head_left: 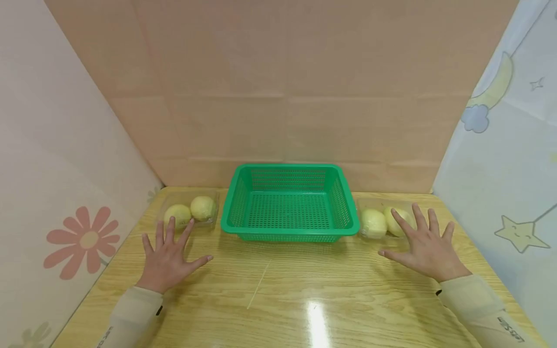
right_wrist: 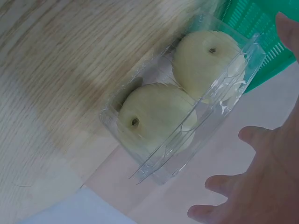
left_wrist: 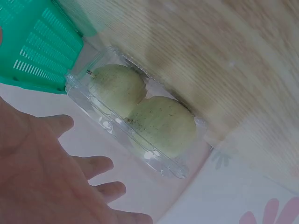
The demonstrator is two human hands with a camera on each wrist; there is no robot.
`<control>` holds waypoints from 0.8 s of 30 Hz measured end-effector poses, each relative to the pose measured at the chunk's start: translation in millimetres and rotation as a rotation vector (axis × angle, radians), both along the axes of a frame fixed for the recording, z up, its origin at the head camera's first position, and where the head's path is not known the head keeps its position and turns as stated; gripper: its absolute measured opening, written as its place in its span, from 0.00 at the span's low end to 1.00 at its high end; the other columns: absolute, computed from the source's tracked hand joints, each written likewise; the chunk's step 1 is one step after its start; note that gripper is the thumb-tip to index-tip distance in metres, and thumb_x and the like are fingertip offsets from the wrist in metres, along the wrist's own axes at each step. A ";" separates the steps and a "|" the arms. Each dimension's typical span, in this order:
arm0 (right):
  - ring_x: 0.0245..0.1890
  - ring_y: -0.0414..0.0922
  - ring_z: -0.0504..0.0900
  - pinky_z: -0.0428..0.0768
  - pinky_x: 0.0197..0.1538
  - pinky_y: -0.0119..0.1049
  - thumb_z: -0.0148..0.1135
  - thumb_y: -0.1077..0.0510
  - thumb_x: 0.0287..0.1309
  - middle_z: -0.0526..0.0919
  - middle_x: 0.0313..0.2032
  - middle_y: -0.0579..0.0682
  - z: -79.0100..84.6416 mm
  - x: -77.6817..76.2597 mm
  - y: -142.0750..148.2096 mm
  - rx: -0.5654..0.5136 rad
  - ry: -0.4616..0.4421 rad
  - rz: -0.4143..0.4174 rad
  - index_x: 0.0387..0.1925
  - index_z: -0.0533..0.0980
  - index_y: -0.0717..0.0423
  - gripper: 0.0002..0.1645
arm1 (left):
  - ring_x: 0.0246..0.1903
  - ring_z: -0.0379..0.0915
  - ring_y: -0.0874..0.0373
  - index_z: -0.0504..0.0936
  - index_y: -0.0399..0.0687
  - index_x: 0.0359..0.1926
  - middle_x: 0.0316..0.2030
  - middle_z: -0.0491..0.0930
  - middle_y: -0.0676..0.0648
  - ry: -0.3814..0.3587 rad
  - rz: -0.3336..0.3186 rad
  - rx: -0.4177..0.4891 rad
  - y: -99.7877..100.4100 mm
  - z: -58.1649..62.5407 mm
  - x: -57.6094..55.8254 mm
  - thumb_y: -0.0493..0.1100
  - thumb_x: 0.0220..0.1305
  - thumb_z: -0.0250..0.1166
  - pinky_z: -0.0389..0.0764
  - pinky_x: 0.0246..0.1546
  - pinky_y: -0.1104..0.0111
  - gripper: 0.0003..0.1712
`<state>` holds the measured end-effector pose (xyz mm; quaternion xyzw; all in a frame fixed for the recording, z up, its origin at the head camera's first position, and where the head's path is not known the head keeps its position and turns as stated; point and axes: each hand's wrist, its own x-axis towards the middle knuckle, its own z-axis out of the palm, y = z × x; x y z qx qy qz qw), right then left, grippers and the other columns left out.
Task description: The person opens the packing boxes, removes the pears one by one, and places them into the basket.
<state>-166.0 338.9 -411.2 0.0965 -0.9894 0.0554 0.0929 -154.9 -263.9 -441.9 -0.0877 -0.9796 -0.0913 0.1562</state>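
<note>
My left hand (head_left: 167, 261) is held over the table with fingers spread, in front of a clear plastic box (left_wrist: 174, 169) at the left. Two round pale yellow-green fruits (left_wrist: 163, 126) sit in that box, one with a short stem showing. On the other side, my right hand (head_left: 428, 246) also has its fingers spread, its fingertips overlapping a second clear plastic box (right_wrist: 161, 175) in the head view. This one likewise contains two round pale fruits (right_wrist: 156, 116). Neither hand holds anything. Between the boxes stands a green perforated plastic basket (head_left: 290, 231) with nothing inside.
The wooden table (head_left: 217, 299) ends at a plain beige backdrop (head_left: 285, 96) close behind the basket. A flower-printed sheet (head_left: 43, 145) closes off the left side, and one with a moon and stars (head_left: 500, 174) the right.
</note>
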 end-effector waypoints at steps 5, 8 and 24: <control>0.69 0.82 0.42 0.37 0.53 0.87 0.62 0.20 0.48 0.45 0.73 0.75 -1.4 1.3 1.9 -0.013 0.011 -0.005 0.79 0.50 0.44 0.65 | 0.70 0.41 0.20 0.54 0.56 0.78 0.73 0.48 0.24 0.009 -0.005 0.004 0.5 0.9 0.0 0.76 0.52 0.65 0.43 0.58 0.21 0.61; 0.69 0.81 0.42 0.38 0.54 0.87 0.61 0.20 0.50 0.46 0.73 0.75 -2.1 2.5 2.4 -0.022 0.012 -0.018 0.78 0.51 0.46 0.64 | 0.69 0.44 0.20 0.58 0.51 0.77 0.72 0.51 0.23 0.035 -0.023 0.011 1.8 2.8 -0.4 0.72 0.53 0.68 0.52 0.57 0.22 0.58; 0.49 0.77 0.68 0.72 0.38 0.69 0.39 0.40 0.76 0.63 0.57 0.83 -13.6 -7.4 24.5 -0.345 0.010 -0.214 0.71 0.54 0.75 0.43 | 0.36 0.79 0.54 0.75 0.38 0.61 0.49 0.81 0.39 -0.252 -0.091 0.459 47.5 14.3 11.7 0.41 0.68 0.64 0.81 0.32 0.63 0.23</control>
